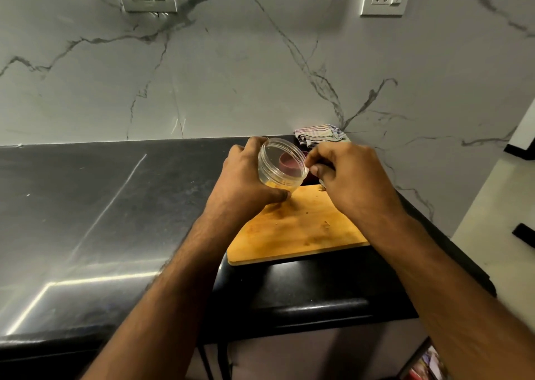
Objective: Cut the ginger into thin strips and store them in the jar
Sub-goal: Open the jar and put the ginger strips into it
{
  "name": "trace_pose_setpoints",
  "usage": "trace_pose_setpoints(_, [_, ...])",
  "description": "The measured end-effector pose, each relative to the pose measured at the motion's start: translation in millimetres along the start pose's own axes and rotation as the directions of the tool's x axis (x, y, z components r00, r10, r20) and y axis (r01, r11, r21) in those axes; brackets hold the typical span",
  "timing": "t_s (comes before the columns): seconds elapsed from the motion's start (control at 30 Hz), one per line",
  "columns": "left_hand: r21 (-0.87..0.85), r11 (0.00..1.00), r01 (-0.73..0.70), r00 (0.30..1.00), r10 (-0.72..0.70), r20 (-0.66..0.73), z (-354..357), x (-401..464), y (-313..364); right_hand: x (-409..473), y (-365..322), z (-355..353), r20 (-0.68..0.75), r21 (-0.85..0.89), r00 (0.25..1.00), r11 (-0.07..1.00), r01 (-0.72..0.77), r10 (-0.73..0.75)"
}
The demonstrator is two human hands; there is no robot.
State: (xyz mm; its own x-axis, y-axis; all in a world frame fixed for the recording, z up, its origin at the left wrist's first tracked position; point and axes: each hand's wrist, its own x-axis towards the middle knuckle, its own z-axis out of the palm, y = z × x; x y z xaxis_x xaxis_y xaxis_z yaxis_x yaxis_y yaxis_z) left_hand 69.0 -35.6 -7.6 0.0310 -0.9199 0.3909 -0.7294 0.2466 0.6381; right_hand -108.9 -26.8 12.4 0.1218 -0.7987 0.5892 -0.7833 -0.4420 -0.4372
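My left hand [246,174] grips a small clear plastic jar [282,167], tilted with its mouth toward my right hand. Pale yellow ginger strips [275,183] lie inside along its lower wall. My right hand [347,174] hovers at the jar's mouth with fingers curled and fingertips pinched together; what they hold is too small to tell. A metal object [322,182], perhaps a knife, pokes out under this hand. Below both hands lies the wooden cutting board [295,229] with a few ginger scraps on it.
A dark red lid or bowl [289,162] shows through the jar behind it. A striped cloth [320,133] lies at the back against the marble wall. The black countertop [101,206] stretches left; its front edge runs below the board. Sockets sit high on the wall.
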Motion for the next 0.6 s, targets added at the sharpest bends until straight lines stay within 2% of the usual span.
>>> trace_pose_setpoints(0.07, [-0.008, 1.0, 0.011, 0.999, -0.011, -0.036, 0, -4, -1, -13, 5, -8, 0.047, -0.063, 0.996, 0.995, -0.072, 0.075])
trace_pose_setpoints(0.1, [-0.009, 1.0, 0.015, 0.998, -0.015, -0.068, 0, -6, -2, -17, 7, -11, 0.126, -0.112, 0.983, 0.987, -0.116, 0.13])
trace_pose_setpoints(0.17, [-0.011, 0.999, 0.032, 0.992, -0.033, -0.125, 1, -11, -3, -21, 7, -9, 0.337, -0.273, 0.908, 0.949, -0.16, 0.25])
trace_pose_setpoints(0.23, [-0.015, 0.998, 0.058, 0.985, -0.059, -0.162, 2, -15, -4, -25, 4, 0, 0.454, -0.344, 0.864, 0.937, -0.057, 0.219])
trace_pose_setpoints(0.3, [-0.034, 0.997, 0.07, 0.979, -0.075, -0.191, 5, -22, -4, -32, 2, 9, 0.537, -0.312, 0.836, 0.948, 0.067, 0.117])
trace_pose_setpoints(0.33, [-0.047, 0.996, 0.072, 0.975, -0.081, -0.206, 6, -26, -5, -38, 3, 12, 0.545, -0.281, 0.837, 0.953, 0.115, 0.059])
trace_pose_setpoints(0.43, [-0.075, 0.995, 0.07, 0.962, -0.087, -0.258, 9, -40, -7, -54, 9, 9, 0.435, -0.179, 0.893, 0.961, 0.209, -0.114])
trace_pose_setpoints(0.5, [-0.083, 0.995, 0.054, 0.956, -0.075, -0.283, 9, -49, -8, -60, 18, 1, 0.388, -0.211, 0.915, 0.956, 0.203, -0.108])
trace_pose_setpoints(0.6, [-0.1, 0.994, 0.038, 0.951, -0.066, -0.301, 10, -58, -10, -55, 24, -13, 0.363, -0.259, 0.932, 0.962, 0.081, 0.019])
